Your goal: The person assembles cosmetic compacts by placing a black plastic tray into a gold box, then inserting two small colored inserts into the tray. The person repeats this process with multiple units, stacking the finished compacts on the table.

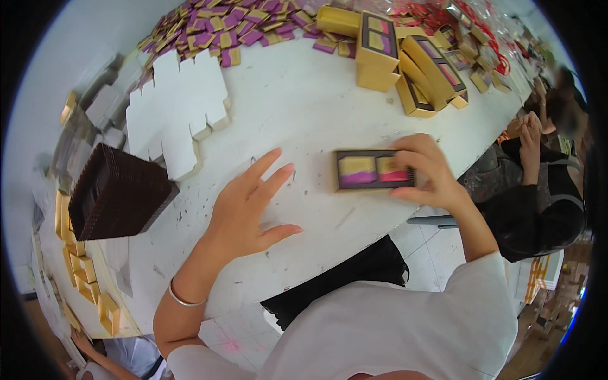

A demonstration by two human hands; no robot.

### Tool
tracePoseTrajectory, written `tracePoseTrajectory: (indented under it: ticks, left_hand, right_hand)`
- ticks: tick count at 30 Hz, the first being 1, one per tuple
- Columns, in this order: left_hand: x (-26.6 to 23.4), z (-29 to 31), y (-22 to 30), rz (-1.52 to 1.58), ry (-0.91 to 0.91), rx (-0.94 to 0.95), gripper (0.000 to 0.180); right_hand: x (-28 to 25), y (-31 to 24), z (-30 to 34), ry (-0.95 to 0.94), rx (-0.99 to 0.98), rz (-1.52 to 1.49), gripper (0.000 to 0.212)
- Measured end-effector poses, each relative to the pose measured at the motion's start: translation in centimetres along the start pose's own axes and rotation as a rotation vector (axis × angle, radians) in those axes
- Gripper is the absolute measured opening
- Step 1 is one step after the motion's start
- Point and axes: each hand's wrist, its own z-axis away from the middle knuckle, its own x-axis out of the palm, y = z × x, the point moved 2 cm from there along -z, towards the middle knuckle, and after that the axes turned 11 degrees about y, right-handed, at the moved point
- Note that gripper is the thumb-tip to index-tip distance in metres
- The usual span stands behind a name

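Observation:
On the white table lies a small gold box (358, 170) with a dark brown insert; a gold-and-purple packet and a gold-and-pink one show in its two compartments. My right hand (425, 171) has its fingers and thumb around the right end of that box. Empty, with fingers spread, my left hand (250, 206) hovers over the table left of the box. A tall stack of dark brown trays (123, 193) stands to its left. Behind the trays lies a pile of flat white cut-out cartons (174, 104).
Many gold-and-purple packets (221, 28) heap along the far edge. Filled gold boxes (378, 54) stand and lean at the far right, beside red strips and clear plastic. Gold box sleeves (109, 312) line the left edge. Other people (538, 171) sit at the right and lower left.

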Motion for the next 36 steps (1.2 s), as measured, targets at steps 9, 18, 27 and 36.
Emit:
tracePoseTrajectory:
  ticks: [9,18,27,36]
  left_hand:
    - [-0.5,-0.3,0.6,-0.096,0.161,0.19,0.05]
    - [-11.6,1.8,5.8,-0.587,0.478,0.494,0.028]
    - [-27.8,19.6,2.1,-1.009,0.995,-0.709,0.046]
    - [-28.6,33.8,0.7,-1.021,0.354,-1.198,0.087]
  right_hand:
    - [-8.4,7.0,7.9,0.208,0.414,0.23,0.039]
    - [-8.7,11.1,6.9,0.352,0.184,0.486,0.039]
    - [-0.7,-1.5,-4.9,0.179,-0.341,0.222,0.033]
    - [9.3,-13.9,-20.0,0.203,-0.613,-0.251,0.04]
